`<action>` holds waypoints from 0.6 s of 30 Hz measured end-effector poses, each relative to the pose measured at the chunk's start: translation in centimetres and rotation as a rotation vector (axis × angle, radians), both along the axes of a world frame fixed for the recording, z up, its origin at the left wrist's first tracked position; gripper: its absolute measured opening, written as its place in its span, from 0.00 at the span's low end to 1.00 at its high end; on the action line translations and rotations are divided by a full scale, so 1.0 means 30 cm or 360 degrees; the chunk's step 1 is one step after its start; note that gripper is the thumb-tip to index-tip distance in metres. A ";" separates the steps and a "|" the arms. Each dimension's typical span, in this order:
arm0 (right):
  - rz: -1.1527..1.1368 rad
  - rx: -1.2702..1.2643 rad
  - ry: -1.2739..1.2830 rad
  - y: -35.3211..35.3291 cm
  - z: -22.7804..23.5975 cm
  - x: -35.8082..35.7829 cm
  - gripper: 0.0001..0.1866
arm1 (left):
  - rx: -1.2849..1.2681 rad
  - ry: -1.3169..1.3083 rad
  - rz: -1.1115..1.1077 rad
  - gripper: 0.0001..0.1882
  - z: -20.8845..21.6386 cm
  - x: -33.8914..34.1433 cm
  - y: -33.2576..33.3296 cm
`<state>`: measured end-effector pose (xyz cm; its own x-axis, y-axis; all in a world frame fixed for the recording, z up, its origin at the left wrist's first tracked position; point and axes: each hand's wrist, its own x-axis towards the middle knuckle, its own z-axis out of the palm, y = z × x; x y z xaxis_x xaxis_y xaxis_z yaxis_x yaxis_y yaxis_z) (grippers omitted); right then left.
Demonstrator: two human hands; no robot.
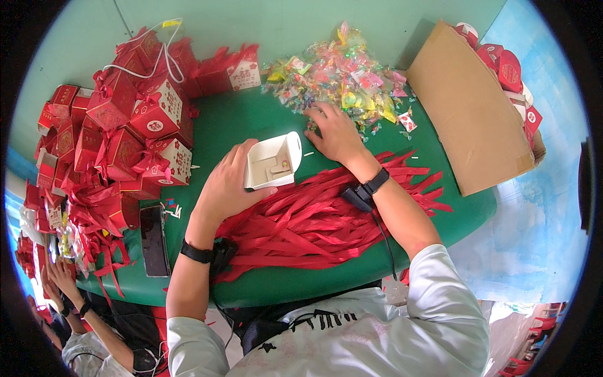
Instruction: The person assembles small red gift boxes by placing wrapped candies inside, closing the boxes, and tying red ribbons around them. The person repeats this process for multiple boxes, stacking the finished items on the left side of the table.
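Here, left fingers (236, 156) grip a white box (259, 161) from the left; parted right fingers (324, 112) meet candies (342, 72).

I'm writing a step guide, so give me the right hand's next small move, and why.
Probably gather a few wrapped candies: the right hand is at the near edge of their pile, while the left hand holds an open, white-lined box that shows little inside.
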<state>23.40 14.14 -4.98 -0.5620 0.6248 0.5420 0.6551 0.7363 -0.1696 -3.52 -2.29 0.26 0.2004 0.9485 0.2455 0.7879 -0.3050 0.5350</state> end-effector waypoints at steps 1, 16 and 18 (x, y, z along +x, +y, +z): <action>-0.0055 -0.0021 -0.0021 -0.009 0.006 0.000 0.23 | -0.0003 -0.0001 -0.0001 0.53 -0.001 0.000 0.000; 0.0038 -0.0017 0.0053 0.038 -0.061 0.022 0.12 | 0.0081 0.0014 -0.0008 0.50 -0.002 0.004 0.003; 0.0099 -0.0097 0.0107 0.045 -0.044 0.024 0.11 | 0.0149 0.0006 -0.0022 0.49 -0.005 0.004 0.002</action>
<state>24.10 15.48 -6.28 -0.5644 0.6228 0.5418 0.5938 0.7623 -0.2577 -3.39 -2.24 0.11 0.2146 0.9185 0.3322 0.7852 -0.3645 0.5006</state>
